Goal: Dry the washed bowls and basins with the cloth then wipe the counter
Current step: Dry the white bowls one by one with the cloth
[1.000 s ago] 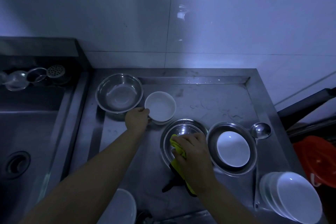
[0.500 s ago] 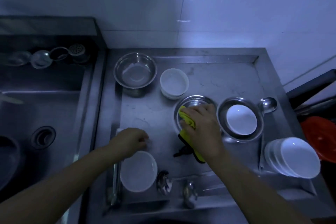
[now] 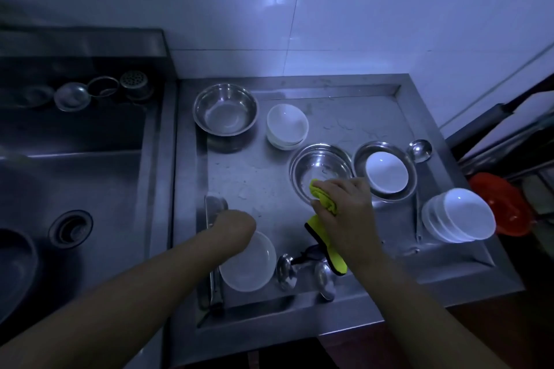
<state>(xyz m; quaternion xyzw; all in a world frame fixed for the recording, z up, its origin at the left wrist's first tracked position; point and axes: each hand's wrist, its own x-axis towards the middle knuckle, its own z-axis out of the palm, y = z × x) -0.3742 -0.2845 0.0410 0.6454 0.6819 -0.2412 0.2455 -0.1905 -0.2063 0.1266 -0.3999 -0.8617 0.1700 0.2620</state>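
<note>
table (image 3: 254, 189): basin (image 3: 224, 109) back left; stacked bowls (image 3: 287, 126) to its right; shallow basin (image 3: 320, 169) centre; plate (image 3: 385, 171) right of it, bowl (image 3: 386, 171) in it; ladle (image 3: 420, 150) further right; bowl stack (image 3: 458, 216) right edge; sink (image 3: 72, 189) left of table.

A kitchen: steel sink (image 3: 75, 159), steel counter (image 3: 374, 129) with bowls (image 3: 287, 124), tiled wall (image 3: 299, 9).

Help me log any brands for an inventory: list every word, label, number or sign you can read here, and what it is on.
None: no readable text shows anywhere in this dim view.
The yellow cloth in the right hand: no label visible.
The steel basins and white bowls: no stamp or mark to be seen.
The wall tiles and counter: bare, only glare.
</note>
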